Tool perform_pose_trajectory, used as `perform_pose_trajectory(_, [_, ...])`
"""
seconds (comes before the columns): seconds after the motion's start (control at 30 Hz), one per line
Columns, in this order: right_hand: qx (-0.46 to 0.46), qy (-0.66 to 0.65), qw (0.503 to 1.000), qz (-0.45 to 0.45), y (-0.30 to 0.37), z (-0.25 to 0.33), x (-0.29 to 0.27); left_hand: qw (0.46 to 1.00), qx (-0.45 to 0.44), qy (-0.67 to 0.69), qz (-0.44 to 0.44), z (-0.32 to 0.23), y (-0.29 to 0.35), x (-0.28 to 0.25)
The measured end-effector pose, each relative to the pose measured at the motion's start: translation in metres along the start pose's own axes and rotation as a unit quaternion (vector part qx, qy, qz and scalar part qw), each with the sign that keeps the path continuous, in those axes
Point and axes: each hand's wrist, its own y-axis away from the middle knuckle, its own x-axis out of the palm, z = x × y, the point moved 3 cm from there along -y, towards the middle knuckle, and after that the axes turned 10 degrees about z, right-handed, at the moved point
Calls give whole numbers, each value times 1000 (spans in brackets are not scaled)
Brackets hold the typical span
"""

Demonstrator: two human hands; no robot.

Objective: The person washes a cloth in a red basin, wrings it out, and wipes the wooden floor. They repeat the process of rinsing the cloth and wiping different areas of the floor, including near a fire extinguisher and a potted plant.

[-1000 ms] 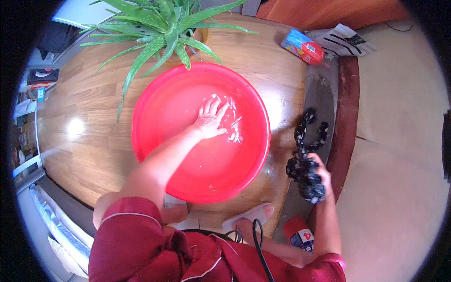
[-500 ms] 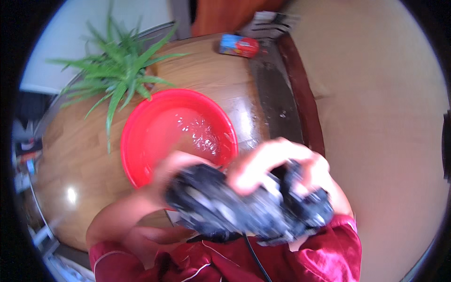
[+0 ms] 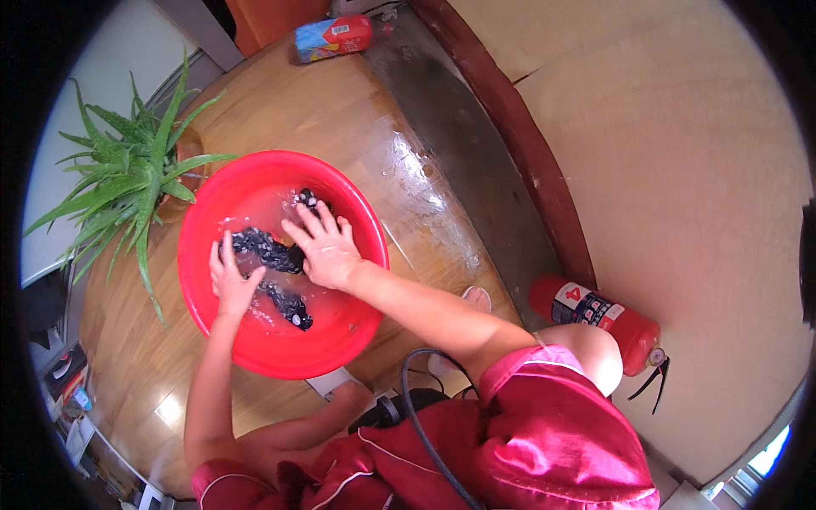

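Observation:
A dark garment or cloth with white pattern (image 3: pixel 263 249) lies half sunk in cloudy water inside a round red basin (image 3: pixel 285 365). My left hand (image 3: pixel 234 280) reaches into the basin at the cloth's left edge, its fingers apart and touching the wet fabric. On the other side, my right hand (image 3: pixel 330 253) rests over the cloth's right part with spread fingers. Neither hand is closed around the fabric. Some of the cloth is hidden by the water and my right hand.
A potted aloe plant (image 3: pixel 140 170) stands left of the basin, its leaves reaching toward the rim. A red fire extinguisher (image 3: pixel 608 327) lies at the right by my knee. A blue and red package (image 3: pixel 333 38) sits at the far side. The wooden floor (image 3: pixel 425 195) is wet right of the basin.
The dark cloth was bunched in both hands above my lap; now it lies in the basin's water. My hands have moved forward into the basin and opened. The view has shifted.

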Motion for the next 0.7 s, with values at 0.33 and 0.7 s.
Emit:
perform_pose_trajectory(0.33, [46,83,976,198,-57,-35,66,967,-11,-235,97,-16,-15,88])
perform_pose_trajectory(0.7, [293,-578,758,-70,4,-41,76,985,-166,4,-38,-30,-34,66])
